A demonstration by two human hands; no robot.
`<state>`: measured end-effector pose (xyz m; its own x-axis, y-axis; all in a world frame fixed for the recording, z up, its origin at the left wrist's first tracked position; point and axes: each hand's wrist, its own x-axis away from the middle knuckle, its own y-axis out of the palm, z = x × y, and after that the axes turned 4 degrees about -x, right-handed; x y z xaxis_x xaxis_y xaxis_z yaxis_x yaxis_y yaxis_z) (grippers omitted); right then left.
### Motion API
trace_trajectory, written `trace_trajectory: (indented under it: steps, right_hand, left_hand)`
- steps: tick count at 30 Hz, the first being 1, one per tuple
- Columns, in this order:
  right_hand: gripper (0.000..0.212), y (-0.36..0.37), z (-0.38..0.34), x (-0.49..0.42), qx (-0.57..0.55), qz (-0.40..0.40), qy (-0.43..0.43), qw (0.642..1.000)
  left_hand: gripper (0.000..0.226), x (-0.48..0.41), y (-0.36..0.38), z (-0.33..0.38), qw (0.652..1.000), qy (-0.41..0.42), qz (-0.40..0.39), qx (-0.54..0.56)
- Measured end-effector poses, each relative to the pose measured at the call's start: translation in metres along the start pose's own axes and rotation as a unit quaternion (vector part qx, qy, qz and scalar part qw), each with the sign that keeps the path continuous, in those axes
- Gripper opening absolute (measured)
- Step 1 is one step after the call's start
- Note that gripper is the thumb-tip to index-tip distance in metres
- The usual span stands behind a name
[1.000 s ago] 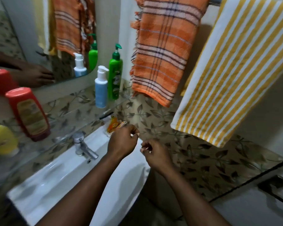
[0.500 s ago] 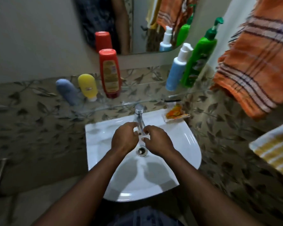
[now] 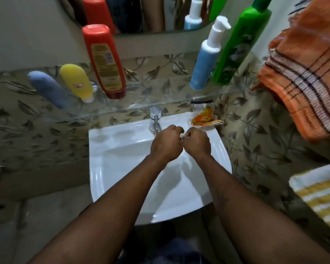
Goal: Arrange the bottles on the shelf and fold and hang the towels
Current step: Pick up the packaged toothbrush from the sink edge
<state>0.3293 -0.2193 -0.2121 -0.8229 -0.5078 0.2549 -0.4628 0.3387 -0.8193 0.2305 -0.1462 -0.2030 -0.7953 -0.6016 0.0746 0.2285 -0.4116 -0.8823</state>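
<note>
Left hand [image 3: 165,143] and right hand [image 3: 196,142] curl, touching, contents unclear; orange towel [image 3: 303,79] hangs rightward, nearer the right hand.

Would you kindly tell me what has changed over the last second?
The left hand and right hand moved from beside the sachet to above the basin by the tap, curled and close together. Bottles on the shelf and the hanging towels stayed put.

Five bottles [image 3: 46,88] [image 3: 77,81] [image 3: 103,60] [image 3: 204,61] [image 3: 238,46], two towels [image 3: 303,77] [image 3: 320,193], one sink [image 3: 111,149], one tap [image 3: 155,119], two hands [image 3: 166,143] [image 3: 196,142].
</note>
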Motion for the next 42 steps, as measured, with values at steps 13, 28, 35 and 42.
trace_trajectory:
  steps: [13, 28, 35, 42]
  right_hand:
    - [0.021, -0.011, 0.039, -0.063, -0.055, 0.089, 0.042, 0.994]
    - [0.03, -0.014, 0.073, -0.06, -0.373, 0.168, 0.133, 0.903]
    - [0.024, -0.036, 0.053, 0.022, -0.494, 0.122, 0.14, 0.849]
    - [0.029, -0.006, 0.014, 0.145, -0.49, 0.011, 0.097, 0.866]
  left_hand:
    - [0.05, -0.106, 0.047, 0.011, 0.947, -0.263, -0.02, 0.183]
    - [0.022, -0.063, 0.058, 0.028, 0.918, -0.278, -0.018, 0.282]
    - [0.009, 0.046, 0.028, 0.032, 0.895, -0.257, 0.056, 0.36]
    - [0.02, 0.184, -0.009, -0.024, 0.873, -0.301, 0.129, 0.362]
